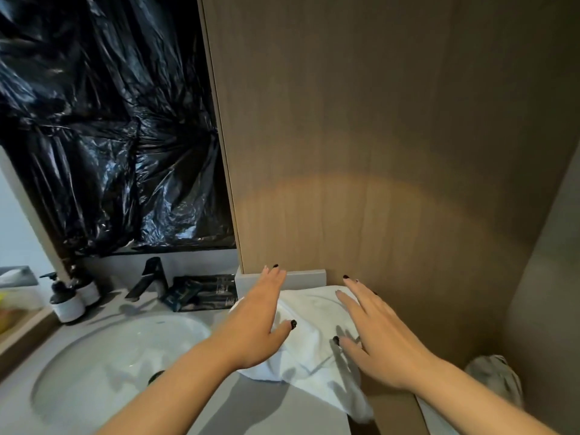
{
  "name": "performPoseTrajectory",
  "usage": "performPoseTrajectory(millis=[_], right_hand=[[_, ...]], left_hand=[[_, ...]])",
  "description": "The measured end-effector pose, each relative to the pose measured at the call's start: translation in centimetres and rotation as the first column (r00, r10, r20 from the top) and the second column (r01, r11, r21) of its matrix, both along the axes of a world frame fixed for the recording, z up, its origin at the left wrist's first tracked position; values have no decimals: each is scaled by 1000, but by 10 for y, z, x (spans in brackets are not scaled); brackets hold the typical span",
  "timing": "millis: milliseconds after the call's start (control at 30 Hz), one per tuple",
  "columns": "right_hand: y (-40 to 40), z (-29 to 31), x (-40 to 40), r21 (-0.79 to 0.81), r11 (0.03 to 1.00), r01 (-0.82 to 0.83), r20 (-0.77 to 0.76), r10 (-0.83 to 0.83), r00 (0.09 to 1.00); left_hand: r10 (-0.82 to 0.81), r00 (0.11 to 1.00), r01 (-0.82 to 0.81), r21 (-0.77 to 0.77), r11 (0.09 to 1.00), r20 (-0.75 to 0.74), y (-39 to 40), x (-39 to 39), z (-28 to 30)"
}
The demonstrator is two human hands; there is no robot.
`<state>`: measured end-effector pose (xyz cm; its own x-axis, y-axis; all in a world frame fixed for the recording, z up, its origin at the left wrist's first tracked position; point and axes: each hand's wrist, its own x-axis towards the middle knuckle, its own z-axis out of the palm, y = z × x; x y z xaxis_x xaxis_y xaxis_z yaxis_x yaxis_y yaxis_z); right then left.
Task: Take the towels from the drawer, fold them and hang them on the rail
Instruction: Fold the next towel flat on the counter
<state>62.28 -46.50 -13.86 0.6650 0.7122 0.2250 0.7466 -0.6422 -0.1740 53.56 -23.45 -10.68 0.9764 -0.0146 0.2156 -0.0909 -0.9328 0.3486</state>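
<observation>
A white towel (314, 343) lies spread on the grey counter (270, 412), close to the wooden panel, with its near corner hanging over the counter's right edge. My left hand (257, 324) lies flat on the towel's left part, fingers straight and pointing toward the wall. My right hand (373, 337) is over the towel's right part with fingers spread and straight; whether it touches the cloth is unclear. Another pale cloth (496, 378) shows low down at the right, past the counter. No drawer or rail is in view.
A white basin (103, 365) is sunk in the counter at the left, with a black tap (150, 277) behind it. Pump bottles (66, 299) and dark sachets (201, 293) stand along the back. A tall wooden panel (376, 136) rises right behind the towel. Black plastic sheeting (103, 120) covers the wall.
</observation>
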Motion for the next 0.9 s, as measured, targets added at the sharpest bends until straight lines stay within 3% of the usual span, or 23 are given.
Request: performPoseTrajectory(millis=[300, 700, 900], right_hand=[[40, -4, 57, -92, 995, -46, -109, 36, 993], [97, -35, 60, -144, 989, -34, -219, 1, 976], [136, -51, 52, -168, 984, 63, -250, -105, 963]], left_hand=[[121, 990, -132, -171, 976, -75, 40, 30, -54], [207, 950, -271, -284, 920, -235, 109, 64, -138], [112, 973, -176, -345, 922, -200, 148, 89, -163]])
